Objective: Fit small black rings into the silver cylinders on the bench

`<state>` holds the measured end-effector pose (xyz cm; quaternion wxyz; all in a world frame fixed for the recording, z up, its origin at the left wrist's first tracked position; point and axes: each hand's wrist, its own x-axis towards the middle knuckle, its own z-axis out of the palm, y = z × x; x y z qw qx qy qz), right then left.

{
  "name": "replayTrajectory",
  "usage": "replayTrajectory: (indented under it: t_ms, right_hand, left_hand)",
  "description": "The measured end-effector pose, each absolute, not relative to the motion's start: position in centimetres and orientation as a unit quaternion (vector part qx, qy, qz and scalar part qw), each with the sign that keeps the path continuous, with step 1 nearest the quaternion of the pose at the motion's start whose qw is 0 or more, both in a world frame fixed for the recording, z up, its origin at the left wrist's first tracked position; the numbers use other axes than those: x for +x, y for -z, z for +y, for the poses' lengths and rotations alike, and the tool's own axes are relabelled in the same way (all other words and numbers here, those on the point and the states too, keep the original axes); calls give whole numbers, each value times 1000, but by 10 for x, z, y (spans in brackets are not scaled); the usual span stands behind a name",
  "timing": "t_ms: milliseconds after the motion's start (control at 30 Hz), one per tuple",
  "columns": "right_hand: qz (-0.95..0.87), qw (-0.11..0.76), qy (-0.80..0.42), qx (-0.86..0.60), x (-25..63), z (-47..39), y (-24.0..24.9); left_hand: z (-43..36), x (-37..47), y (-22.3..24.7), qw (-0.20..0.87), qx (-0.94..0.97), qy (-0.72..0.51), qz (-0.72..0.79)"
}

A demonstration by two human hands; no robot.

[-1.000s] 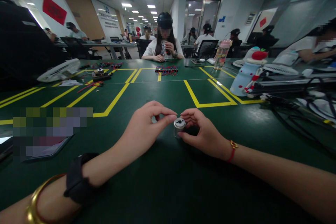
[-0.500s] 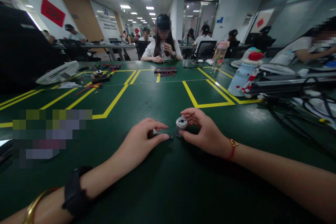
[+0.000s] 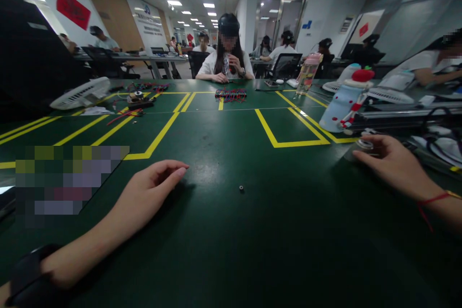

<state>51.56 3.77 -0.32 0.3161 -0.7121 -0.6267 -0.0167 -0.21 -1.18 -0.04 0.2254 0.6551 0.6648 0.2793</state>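
While the green tabletop [image 3: 216, 231] spreads smooth and faintly glossy, crossed by flat yellow tape [image 3: 303, 144], a small, round metal piece [image 3: 241, 188] with a dark centre lies on it between the hands. At left, the left hand [image 3: 160, 185] makes a narrow pinch, with nothing visible in it. At right, the right hand [image 3: 391, 159] curls around a metal cylinder [image 3: 355, 150]; whether that touches the table I cannot tell. A pale blue bottle [image 3: 335, 108] stands just beyond the cylinder, and dark cables [image 3: 435, 142] crowd the far side of the right hand. The cylinder looks silvery, its round end face upward, its side partly blurred.
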Motion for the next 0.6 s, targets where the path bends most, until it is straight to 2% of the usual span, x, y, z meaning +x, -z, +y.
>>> replayTrajectory:
  t_ms: [133, 200, 267, 367, 467, 600]
  right_hand:
    - [-710, 298, 202, -606, 464, 27, -3]
    - [-796, 280, 140, -518, 414, 20, -6]
    - [-861, 237, 3, -451, 360, 12, -5]
    - [-885, 205, -106, -404, 298, 8, 2]
    - [-878, 215, -125, -410, 280, 10, 3]
    - [-856, 253, -64, -446, 328, 21, -17]
  left_hand:
    - [-11, 0, -1, 221, 651, -290, 665]
    - [-11, 0, 0, 223, 652, -293, 663]
    - [-11, -1, 1, 232, 650, -290, 663]
    - [-12, -2, 2, 248, 648, -281, 664]
    - [-13, -3, 1, 253, 646, -282, 663]
    - [-14, -3, 0, 255, 639, -281, 669]
